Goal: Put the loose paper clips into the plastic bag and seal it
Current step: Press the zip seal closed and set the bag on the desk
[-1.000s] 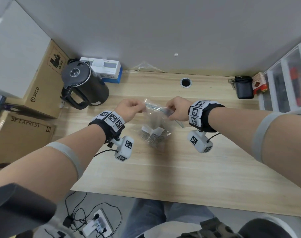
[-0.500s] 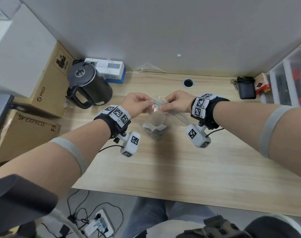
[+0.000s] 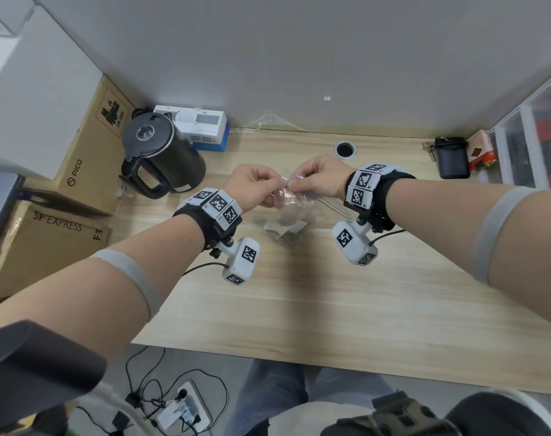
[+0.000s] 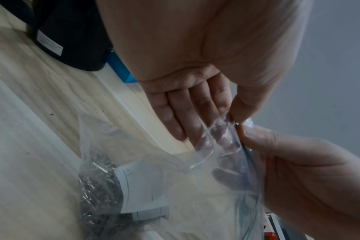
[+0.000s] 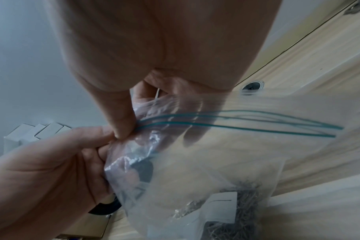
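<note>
A clear plastic bag (image 3: 288, 218) hangs above the wooden desk (image 3: 330, 297), held up at its top corner by both hands. A heap of metal paper clips (image 5: 242, 209) and a white paper label (image 4: 142, 188) lie in the bag's bottom. My left hand (image 3: 255, 187) pinches the corner between thumb and forefinger. My right hand (image 3: 318, 177) pinches the same corner right beside it, thumb on the green zip strips (image 5: 236, 123). To the right of the pinch the strips run apart from each other. In the left wrist view the bag (image 4: 175, 178) sags below the fingers.
A black kettle (image 3: 160, 162) stands at the desk's back left, with a white and blue box (image 3: 201, 130) behind it. Cardboard boxes (image 3: 88, 152) sit to the left. A cable hole (image 3: 345, 149), a black pouch (image 3: 450, 160) and drawer units (image 3: 532, 133) are at the back right.
The hands have come together from the bag's two ends until their fingertips meet at one corner. The bag's top has bunched and the bag has risen a little.
</note>
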